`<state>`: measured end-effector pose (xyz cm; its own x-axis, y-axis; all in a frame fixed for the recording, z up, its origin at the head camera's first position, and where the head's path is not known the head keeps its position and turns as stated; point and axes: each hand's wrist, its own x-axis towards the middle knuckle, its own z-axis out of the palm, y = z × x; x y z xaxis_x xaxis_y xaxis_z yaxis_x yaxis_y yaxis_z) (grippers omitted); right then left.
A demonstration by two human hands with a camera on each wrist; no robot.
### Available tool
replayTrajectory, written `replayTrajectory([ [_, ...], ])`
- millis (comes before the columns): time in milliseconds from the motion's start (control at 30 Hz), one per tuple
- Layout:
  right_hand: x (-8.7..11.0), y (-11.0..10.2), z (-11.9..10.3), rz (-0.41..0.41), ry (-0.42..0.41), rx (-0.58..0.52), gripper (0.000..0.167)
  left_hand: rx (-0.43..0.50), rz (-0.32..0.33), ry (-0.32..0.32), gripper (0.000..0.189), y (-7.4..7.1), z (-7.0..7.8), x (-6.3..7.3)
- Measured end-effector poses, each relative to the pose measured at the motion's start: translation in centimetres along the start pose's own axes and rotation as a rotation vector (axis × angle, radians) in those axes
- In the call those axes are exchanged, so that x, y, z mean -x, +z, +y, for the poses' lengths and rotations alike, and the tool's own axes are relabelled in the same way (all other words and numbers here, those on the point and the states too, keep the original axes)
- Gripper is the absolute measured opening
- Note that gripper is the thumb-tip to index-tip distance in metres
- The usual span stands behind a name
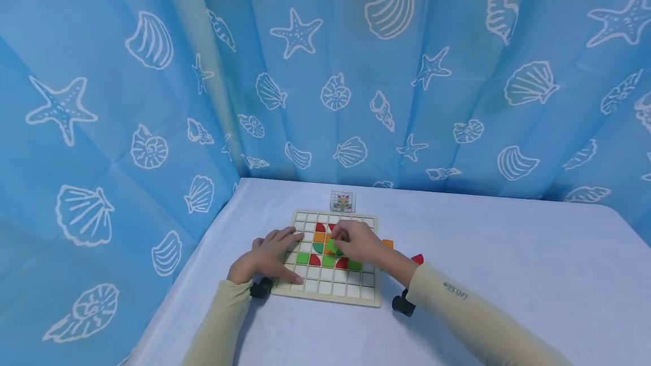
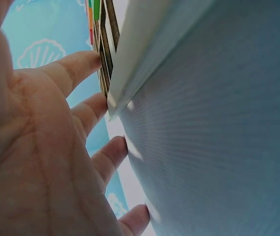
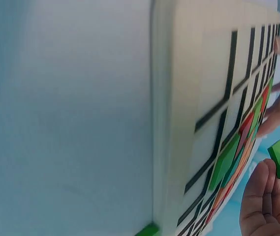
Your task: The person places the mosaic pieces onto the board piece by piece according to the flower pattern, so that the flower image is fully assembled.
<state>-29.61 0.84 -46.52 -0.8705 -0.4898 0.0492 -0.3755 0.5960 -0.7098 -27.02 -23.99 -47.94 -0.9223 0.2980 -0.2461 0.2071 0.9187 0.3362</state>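
Note:
A pale wooden grid board (image 1: 328, 297) lies on the table, with red, orange and green tiles in its middle squares. My right hand (image 1: 357, 240) is above the board's middle and pinches a small green square tile (image 3: 278, 156) between thumb and fingers, held clear of the board in the right wrist view. My left hand (image 1: 269, 257) rests on the board's left side with fingers spread; in the left wrist view its fingertips (image 2: 94, 59) touch the board edge and the table. The right hand hides some middle squares.
A small pattern card (image 1: 343, 202) lies behind the board. Right of the board are a loose orange tile (image 1: 388, 243) and a red tile (image 1: 417, 258), partly behind the right arm. A green tile (image 3: 148, 230) lies against the board's edge. A blue shell-print curtain (image 1: 325, 72) hangs behind the table.

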Motion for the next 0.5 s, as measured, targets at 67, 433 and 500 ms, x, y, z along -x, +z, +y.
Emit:
replayTrajectory([
  [67, 0.1, 0.3, -0.2, -0.008, -0.008, 0.001, 0.004, -0.005, -0.008, -0.007, 0.105, 0.0, 0.0, 0.0],
  [433, 0.7, 1.2, -0.5, -0.114, -0.052, -0.023, 0.005, -0.002, -0.01, 0.007, 0.105, -0.1, 0.1, 0.2],
  [500, 0.8, 1.3, -0.5, -0.134, -0.046, -0.033, 0.005, 0.002, -0.007, 0.013, 0.105, -0.1, 0.1, 0.2],
])
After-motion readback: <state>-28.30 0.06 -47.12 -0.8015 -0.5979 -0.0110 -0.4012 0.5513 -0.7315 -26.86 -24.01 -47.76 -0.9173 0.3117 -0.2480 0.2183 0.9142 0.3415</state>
